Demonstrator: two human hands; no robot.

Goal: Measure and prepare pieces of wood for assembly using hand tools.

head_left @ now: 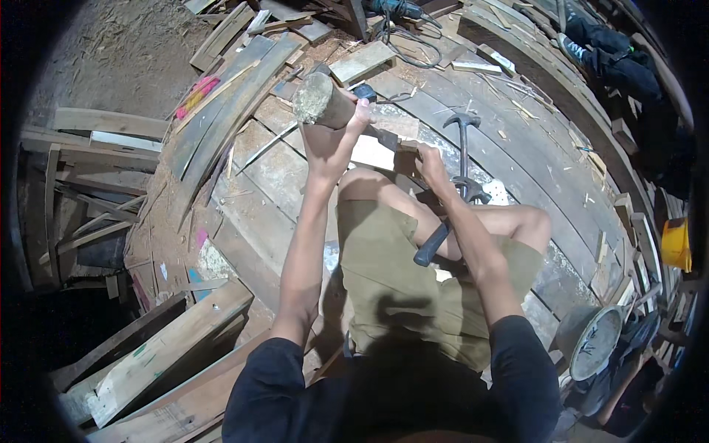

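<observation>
Raised in my left hand (pixel 336 144), fingers wrapped round it, is a short, thick cylindrical piece of wood (pixel 321 103) with a rough, pale end. A dark flat blade (pixel 380 137) lies against its right side. My right hand (pixel 432 162) grips this blade's wooden handle (pixel 406 146). Behind them is a white board (pixel 369 153). To the right, a claw hammer (pixel 464 125) lies on the planks, head away from me. A second hammer (pixel 436 244) with a dark handle rests by my bent legs, its head partly hidden.
Scrap boards (pixel 170 340) are piled at left. Offcuts, a power tool (pixel 395 11) and cable lie on the plank platform (pixel 251 221) ahead. At right are another person's legs (pixel 613 66), a yellow container (pixel 676 244), a bucket of nails (pixel 591 340) and another person's arm (pixel 620 391).
</observation>
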